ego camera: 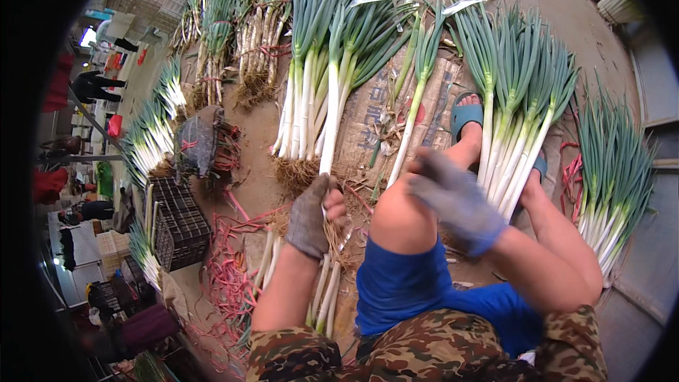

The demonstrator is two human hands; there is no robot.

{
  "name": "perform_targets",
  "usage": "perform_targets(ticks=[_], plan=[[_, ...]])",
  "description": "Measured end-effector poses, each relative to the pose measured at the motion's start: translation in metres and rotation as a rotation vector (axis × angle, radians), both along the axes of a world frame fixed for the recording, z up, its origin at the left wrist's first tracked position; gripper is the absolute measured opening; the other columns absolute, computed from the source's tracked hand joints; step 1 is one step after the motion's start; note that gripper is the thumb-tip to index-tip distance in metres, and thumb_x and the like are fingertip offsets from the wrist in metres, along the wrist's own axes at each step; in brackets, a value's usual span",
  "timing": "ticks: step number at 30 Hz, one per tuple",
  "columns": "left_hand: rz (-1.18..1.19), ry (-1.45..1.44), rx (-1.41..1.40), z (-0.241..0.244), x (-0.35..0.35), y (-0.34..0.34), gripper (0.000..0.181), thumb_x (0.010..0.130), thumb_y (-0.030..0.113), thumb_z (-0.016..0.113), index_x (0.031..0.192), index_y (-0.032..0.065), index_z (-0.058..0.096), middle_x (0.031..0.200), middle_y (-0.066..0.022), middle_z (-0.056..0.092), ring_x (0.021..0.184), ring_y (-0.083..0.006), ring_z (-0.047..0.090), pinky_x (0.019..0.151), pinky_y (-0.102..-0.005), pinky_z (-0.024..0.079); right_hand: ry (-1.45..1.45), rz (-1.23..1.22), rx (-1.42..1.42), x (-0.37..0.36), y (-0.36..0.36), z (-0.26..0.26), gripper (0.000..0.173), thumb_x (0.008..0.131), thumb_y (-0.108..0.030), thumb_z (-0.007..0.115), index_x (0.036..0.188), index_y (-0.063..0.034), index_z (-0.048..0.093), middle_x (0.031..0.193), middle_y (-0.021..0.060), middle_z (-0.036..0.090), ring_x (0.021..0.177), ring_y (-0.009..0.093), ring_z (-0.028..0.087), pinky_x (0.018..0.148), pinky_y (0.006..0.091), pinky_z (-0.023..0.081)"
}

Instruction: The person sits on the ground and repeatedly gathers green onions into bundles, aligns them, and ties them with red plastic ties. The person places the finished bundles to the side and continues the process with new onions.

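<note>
My left hand (316, 217), in a grey work glove with bare fingertips, grips a long green onion (330, 122) near its roots; the white stalk rises away from me. Beside it lies a pile of green onions (299, 101) with bushy roots. My right hand (456, 199), gloved and blurred by motion, is over my right knee; whether it holds anything I cannot tell. Just past the knee a single green onion (414, 111) lies on a flattened printed sack (371, 111). Another pile of peeled green onions (509, 122) leans by my sandalled feet.
Tied unpeeled bundles (260, 48) lie at the upper left. A black plastic crate (180, 225) stands left, near tangled pink and red ties (228, 270). More green onions (610, 170) rest along the metal panels (642, 254) at right. People are in the background at left.
</note>
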State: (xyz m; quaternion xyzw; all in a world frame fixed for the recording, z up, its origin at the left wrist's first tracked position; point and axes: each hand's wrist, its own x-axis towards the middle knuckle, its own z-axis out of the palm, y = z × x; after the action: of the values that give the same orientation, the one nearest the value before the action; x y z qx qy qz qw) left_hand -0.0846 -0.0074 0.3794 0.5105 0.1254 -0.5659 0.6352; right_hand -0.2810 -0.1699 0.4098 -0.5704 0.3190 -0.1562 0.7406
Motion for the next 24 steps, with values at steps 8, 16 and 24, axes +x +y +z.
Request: perform_targets(ticks=[8,16,24], plan=[[-0.045,0.129,-0.144,0.072,-0.138,0.120,0.037,0.098,0.050,0.045,0.097,0.0137,0.049,0.048,0.0060,0.029,0.033,-0.0071,0.028,0.031,-0.0226,0.026,-0.113,-0.152,0.787,0.088,0.087,-0.016,0.028,0.089,-0.030,0.059,0.075,-0.0061,0.057,0.058,0.0079,0.056,0.050,0.017,0.056,0.047,0.0325,0.048],[-0.266,-0.221,0.021,0.034,-0.213,0.076,0.027,0.096,0.030,0.056,0.108,0.0075,0.049,0.067,0.0004,0.044,0.052,-0.0097,0.044,0.046,-0.0219,0.039,-0.227,-0.340,0.218,0.016,-0.048,0.004,0.018,0.093,-0.023,0.059,0.095,-0.0066,0.053,0.065,0.0015,0.053,0.044,0.012,0.053,0.039,0.0306,0.050],[-0.530,-0.671,0.105,-0.109,-0.285,-0.064,0.022,0.098,0.020,0.052,0.104,0.0002,0.059,0.078,-0.0036,0.056,0.069,-0.0123,0.048,0.062,-0.0294,0.041,0.097,-0.590,-0.287,-0.072,-0.183,-0.044,0.039,0.087,-0.026,0.065,0.107,0.0063,0.055,0.071,0.0154,0.062,0.054,0.023,0.062,0.050,0.0354,0.051]])
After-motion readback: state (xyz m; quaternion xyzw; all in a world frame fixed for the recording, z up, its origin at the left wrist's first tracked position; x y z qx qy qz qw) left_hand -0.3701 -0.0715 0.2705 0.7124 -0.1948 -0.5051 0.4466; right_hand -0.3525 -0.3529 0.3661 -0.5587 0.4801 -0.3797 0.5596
